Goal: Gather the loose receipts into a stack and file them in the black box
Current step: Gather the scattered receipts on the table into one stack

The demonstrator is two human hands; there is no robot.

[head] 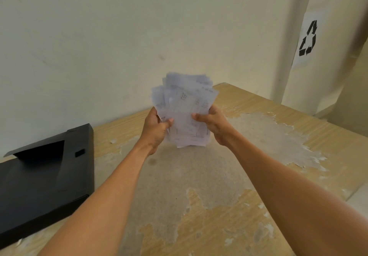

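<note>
— Where are the receipts from where you stand?

— Up off the worn wooden table [249, 226] with its peeling veneer; the loose bundle of white printed paper receipts [184, 110] is held upright above the table's far middle, fanned out unevenly at the top, the bottom edges roughly level; the print is too blurred to read.

— And the hands?

— Both clamped on the bundle; the left hand [156, 128] grips its lower left edge, thumb across the front sheet; the right hand [212, 123] grips the lower right edge, thumb also on the front, fingers wrapped behind; the two hands are close but not touching, the paper between them; both forearms are bare.

— The box?

— The flat black cardboard box [45, 180] lies on the table to the left of the receipts, well apart from them; it runs off the left edge of what I can see; a folded flap shows on its upper face with a small dark tab near its right side; whether it counts as open or closed I cannot tell.

— Anything else near?

— Right of the receipts and further back, a tall pale paper bag [322, 56] with a black recycling symbol [308, 38] printed on it stands beyond the table's far right edge; behind the receipts, a plain cream wall [99, 36].
</note>
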